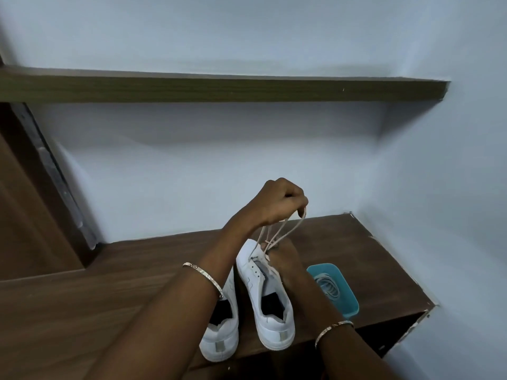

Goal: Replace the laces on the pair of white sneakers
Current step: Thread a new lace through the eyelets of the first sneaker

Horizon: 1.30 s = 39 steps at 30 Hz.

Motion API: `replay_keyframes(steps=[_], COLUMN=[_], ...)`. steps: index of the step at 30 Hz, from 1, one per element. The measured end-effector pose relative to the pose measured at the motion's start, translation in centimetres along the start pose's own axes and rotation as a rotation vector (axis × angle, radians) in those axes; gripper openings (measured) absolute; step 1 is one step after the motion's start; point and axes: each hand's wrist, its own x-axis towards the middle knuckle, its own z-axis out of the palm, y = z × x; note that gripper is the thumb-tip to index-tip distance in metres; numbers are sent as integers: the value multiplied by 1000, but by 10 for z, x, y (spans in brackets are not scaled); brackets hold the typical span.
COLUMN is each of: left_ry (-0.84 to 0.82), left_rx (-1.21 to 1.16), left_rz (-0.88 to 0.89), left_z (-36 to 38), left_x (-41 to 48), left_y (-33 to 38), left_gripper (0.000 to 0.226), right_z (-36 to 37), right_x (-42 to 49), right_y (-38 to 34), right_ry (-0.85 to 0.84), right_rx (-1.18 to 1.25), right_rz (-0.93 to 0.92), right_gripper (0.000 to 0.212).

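Left hand: the left hand [282, 204] is raised above the shoes, fingers curled, thumb and fingertips pinching the lace.
Lace: the pale lace [277, 234] runs in several taut strands from the left hand's pinch down to the eyelets just below it, where the strands cross.
Right hand: the right hand [288, 260] sits below the left hand, laid over the front of one sneaker at the eyelets. Its fingers are in shadow, so whether they pinch the lace or only press on the shoe cannot be told.
Held sneaker: the white sneaker [274, 322] is under the right hand, heel toward the person, its dark opening facing up.
Second sneaker: the other white sneaker [222, 335] stands just beside the first, under the left forearm, heel toward the person, partly hidden by that arm.
Tray: a teal tray [351, 300] lies just past the right wrist, on its outer side, apart from the shoes.
Spare laces: coiled laces [327, 286] lie inside the tray.
Worktop: the dark wood worktop [109, 297] carries both sneakers and the tray; the heels sit near its front edge.
Bangles: the left bangle [204, 275] circles the left forearm and the right bangle [333, 329] the right wrist.
Shelf: a wooden shelf [219, 90] crosses the pale blue wall [192, 165] well above the left hand.
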Motion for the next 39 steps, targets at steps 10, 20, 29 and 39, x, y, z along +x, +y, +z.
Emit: replay_keyframes(steps=[10,20,29,39], left_ry=[21,-108,118,189], left_rx=[-285,106,88,459], left_rz=[-284,-664,-602,-475], left_z=[-11,21,67,85], left_x=[-55,-89,-85,-60], left_y=[-65,-114,-144,-157], left_gripper=[73,33,38,26], right_z=[-118,-124,-81,6], right_x=[-14,-56,-61,-15], right_y=[-12,-17,3,23], right_ry=[487,-153,-464,105], right_rx=[635,136,-67,-97], right_rz=[61,74,72,100], right_gripper=[29,19,24,54])
